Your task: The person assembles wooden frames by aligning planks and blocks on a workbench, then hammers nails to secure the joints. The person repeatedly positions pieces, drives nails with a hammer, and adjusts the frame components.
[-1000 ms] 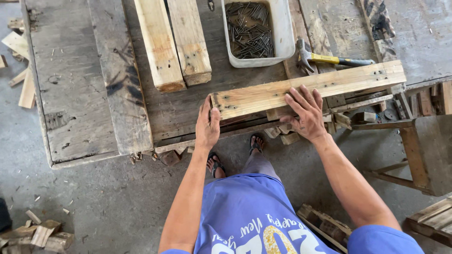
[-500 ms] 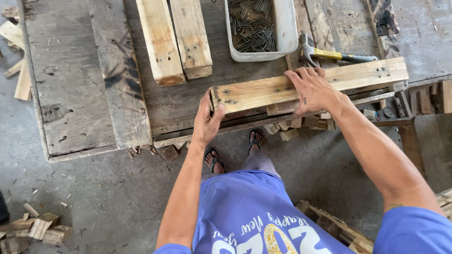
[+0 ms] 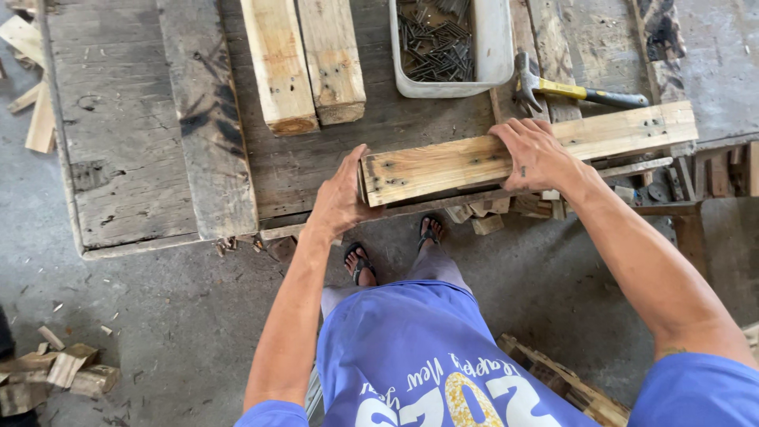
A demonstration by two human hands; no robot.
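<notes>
The white tub of nails (image 3: 490,47) and two pale timber blocks (image 3: 304,63) run off the top edge.

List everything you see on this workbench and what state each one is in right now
Long plank: flat at the bench's near edge, held by both hands.
Left hand: pressed against the plank's left end.
Right hand: palm down on top of the plank.
Hammer: lying unheld behind the plank.
White tub: open, holding nails.
Two short beams: lying side by side, untouched.
</notes>
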